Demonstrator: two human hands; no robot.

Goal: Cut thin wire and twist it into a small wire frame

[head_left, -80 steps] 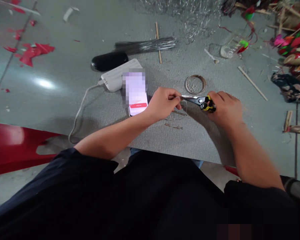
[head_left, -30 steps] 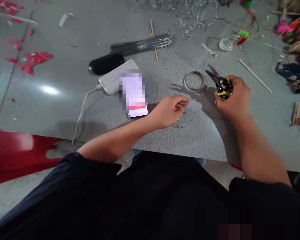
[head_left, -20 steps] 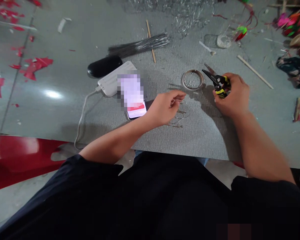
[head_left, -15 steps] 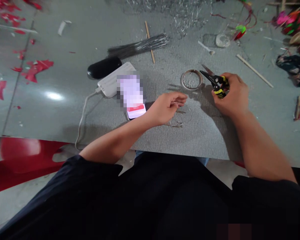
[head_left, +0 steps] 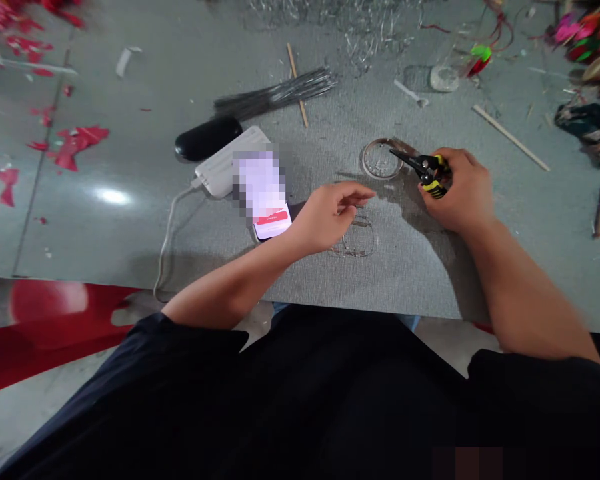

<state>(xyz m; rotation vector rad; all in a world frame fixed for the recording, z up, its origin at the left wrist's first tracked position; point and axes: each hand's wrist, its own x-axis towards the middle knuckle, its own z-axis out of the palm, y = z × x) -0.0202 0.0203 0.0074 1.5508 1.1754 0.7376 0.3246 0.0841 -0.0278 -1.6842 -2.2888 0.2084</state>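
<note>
My right hand (head_left: 463,190) is closed around the black-and-yellow handles of pliers (head_left: 425,168). Their dark pointed jaws aim left, with the tip over the edge of a thin tape-like ring (head_left: 365,164) on the table. My left hand (head_left: 330,213) hovers palm-down left of the pliers, fingers stretched out and thumb apart, with nothing visible in it. Just below its fingers lies a loop of thin wire (head_left: 373,240) with twisted pieces, partly hidden by the hand.
Left of my left forearm lies a lit phone (head_left: 273,230) beside a white power bank (head_left: 220,170) with a cable and a black case (head_left: 207,138). Behind are a wire bundle (head_left: 275,93), a wooden stick (head_left: 304,115) and tangled wire (head_left: 370,33). Red scraps (head_left: 75,147) lie left.
The pliers have shifted slightly left toward the ring, and their jaws, spread before, now look closed. My left hand has barely moved; more of the wire loop shows beneath it.
</note>
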